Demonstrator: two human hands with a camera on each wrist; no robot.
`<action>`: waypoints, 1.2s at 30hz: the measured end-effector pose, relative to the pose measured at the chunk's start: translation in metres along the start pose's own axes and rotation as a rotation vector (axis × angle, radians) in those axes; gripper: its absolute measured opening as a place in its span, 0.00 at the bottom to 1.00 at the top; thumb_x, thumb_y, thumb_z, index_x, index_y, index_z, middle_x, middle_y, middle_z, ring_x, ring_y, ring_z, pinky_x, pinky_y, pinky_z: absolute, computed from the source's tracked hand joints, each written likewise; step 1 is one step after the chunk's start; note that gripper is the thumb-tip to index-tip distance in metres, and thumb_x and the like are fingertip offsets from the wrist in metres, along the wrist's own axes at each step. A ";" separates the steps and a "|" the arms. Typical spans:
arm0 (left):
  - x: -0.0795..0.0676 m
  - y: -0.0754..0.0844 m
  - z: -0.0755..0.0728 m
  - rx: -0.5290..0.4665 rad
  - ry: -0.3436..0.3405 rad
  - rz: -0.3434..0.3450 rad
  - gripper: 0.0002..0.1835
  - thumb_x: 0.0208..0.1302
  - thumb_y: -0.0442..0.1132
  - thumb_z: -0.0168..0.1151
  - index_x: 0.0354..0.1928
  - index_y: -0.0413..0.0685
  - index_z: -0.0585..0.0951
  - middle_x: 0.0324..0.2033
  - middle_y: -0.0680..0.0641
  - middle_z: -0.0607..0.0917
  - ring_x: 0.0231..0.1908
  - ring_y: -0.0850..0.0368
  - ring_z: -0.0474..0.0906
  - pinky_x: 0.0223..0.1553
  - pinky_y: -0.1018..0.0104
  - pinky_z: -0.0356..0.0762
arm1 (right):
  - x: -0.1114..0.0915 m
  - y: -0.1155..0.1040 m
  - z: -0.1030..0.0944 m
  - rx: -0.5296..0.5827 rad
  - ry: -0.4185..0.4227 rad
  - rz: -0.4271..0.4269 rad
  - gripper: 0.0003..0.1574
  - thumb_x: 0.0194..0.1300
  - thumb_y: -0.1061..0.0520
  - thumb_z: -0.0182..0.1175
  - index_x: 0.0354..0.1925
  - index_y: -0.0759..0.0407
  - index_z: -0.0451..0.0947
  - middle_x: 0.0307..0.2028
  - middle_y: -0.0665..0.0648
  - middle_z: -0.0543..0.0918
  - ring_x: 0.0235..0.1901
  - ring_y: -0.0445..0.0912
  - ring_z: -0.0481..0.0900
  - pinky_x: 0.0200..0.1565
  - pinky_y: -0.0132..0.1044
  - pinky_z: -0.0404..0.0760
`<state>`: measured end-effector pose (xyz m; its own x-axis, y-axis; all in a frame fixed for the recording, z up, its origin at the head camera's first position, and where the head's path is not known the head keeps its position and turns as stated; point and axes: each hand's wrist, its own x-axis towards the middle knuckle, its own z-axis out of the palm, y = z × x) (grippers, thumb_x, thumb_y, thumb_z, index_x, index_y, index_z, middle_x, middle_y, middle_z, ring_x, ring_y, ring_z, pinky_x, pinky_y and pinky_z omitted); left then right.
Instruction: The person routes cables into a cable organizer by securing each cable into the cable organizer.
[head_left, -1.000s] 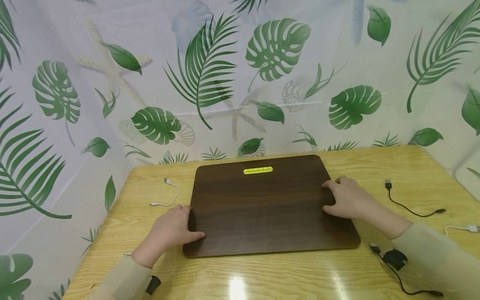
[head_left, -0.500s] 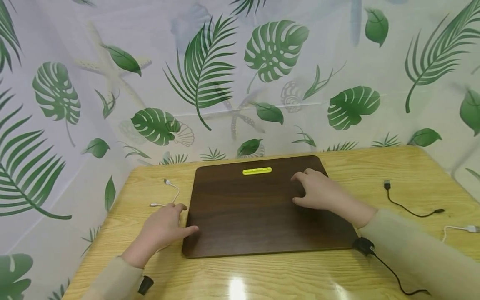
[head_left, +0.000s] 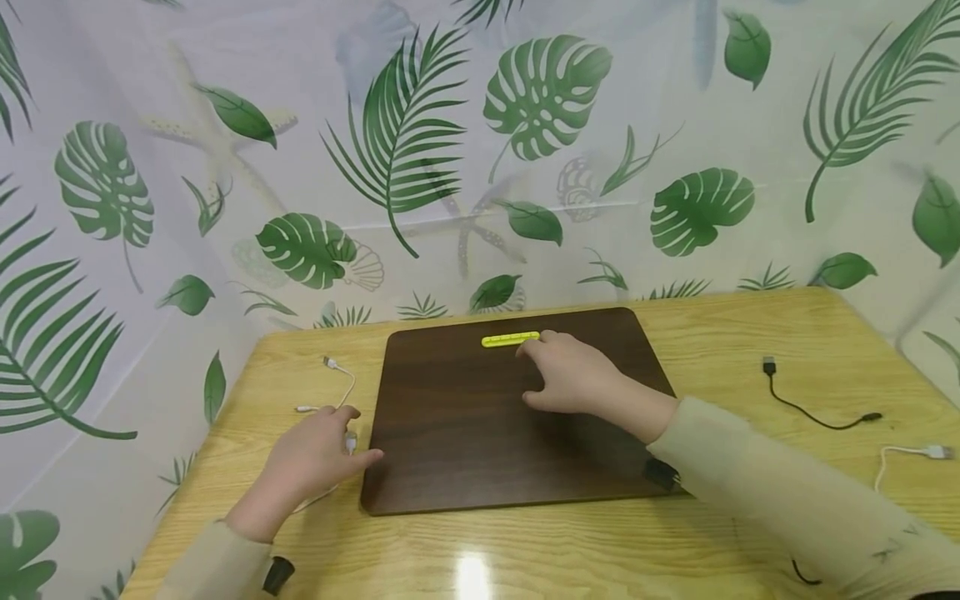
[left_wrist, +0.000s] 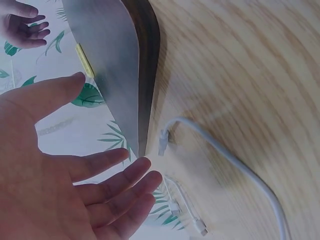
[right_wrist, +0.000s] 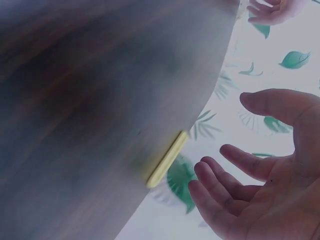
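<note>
A dark brown wood-grain board (head_left: pixel 457 433) with rounded corners lies on the table. Near its far edge sits a narrow yellow strip (head_left: pixel 498 340) with small markings. My right hand (head_left: pixel 573 372) is over the board just short of the strip, thumb and fingers spread, holding nothing. In the right wrist view, the strip (right_wrist: pixel 168 160) stands apart from my fingertips. Beside the board's left edge hovers my left hand (head_left: pixel 306 454), fingers loosely extended and nothing in them. A white cable (left_wrist: pixel 227 152) lies below it on the table, partly hidden by that hand in the head view.
Another white cable (head_left: pixel 348 383) lies left of the board. On the right are a black cable (head_left: pixel 806 408) and a white cable (head_left: pixel 903 451). A black adapter (head_left: pixel 662 474) is partly covered by my right sleeve. A leaf-patterned curtain (head_left: pixel 480 167) hangs behind the wooden table (head_left: pixel 570 542).
My right hand has left the board's right edge and moved left across it toward the yellow strip. My left hand has let go of the left edge and drawn slightly left.
</note>
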<state>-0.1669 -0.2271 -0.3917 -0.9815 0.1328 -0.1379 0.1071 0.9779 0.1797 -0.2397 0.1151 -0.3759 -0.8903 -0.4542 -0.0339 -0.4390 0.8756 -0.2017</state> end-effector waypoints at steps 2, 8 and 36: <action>-0.002 -0.001 -0.002 0.002 -0.003 -0.004 0.40 0.63 0.60 0.74 0.66 0.36 0.79 0.58 0.33 0.85 0.53 0.37 0.86 0.51 0.41 0.84 | 0.003 -0.007 -0.001 -0.001 -0.004 -0.013 0.37 0.63 0.46 0.73 0.65 0.60 0.79 0.59 0.64 0.82 0.58 0.57 0.83 0.55 0.53 0.85; -0.006 -0.003 -0.006 0.001 -0.006 -0.013 0.39 0.63 0.58 0.74 0.66 0.37 0.79 0.59 0.34 0.84 0.55 0.36 0.85 0.50 0.40 0.84 | 0.010 -0.027 -0.003 -0.007 -0.001 -0.055 0.36 0.63 0.46 0.73 0.65 0.57 0.79 0.60 0.62 0.82 0.59 0.56 0.82 0.55 0.51 0.86; -0.025 -0.025 -0.007 0.065 -0.018 -0.045 0.36 0.60 0.57 0.77 0.63 0.41 0.82 0.55 0.34 0.86 0.51 0.34 0.86 0.48 0.39 0.85 | 0.030 -0.114 0.012 0.036 -0.018 -0.248 0.32 0.65 0.50 0.72 0.64 0.55 0.80 0.52 0.57 0.83 0.50 0.49 0.81 0.48 0.42 0.85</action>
<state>-0.1459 -0.2560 -0.3855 -0.9826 0.0906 -0.1622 0.0734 0.9913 0.1096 -0.2148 -0.0004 -0.3653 -0.7537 -0.6572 0.0038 -0.6386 0.7311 -0.2403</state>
